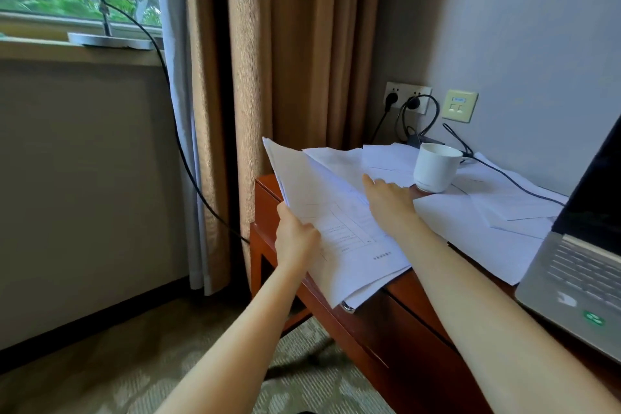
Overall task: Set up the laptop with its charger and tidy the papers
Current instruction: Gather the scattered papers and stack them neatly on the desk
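The left hand (295,237) is gripping the sheaf of papers (339,228) at its left edge, with the fingers curled over the top sheet and the thumb hidden beneath. The sheaf is sitting at the desk's (386,319) near left corner and overhanging the front edge. Its long axis is running from the near right corner up to the far left corner, which is pointing toward the curtain (285,44). The left edge is lifting clear of the desk and the right side is staying low, so the sheaf is tilting. The printed lines on the top sheet are running roughly along the long axis.

The right hand (389,202) is lying palm down across the sheaf's far right part. Its fingers are straight, close together and pointing away, with the fingertips touching the loose sheets (470,222) just beside the mug (435,166). The loose sheets are lying flat and overlapping at mixed angles across the middle of the desk.

The laptop (578,272) is standing open at the right end of the desk, keyboard toward the person, screen dark. The charger cable (514,182) is running from the charger brick (418,140) behind the mug, over the loose sheets, toward the laptop. Whether it is reaching a port cannot be told. Two plugs are sitting in the wall socket (408,97).
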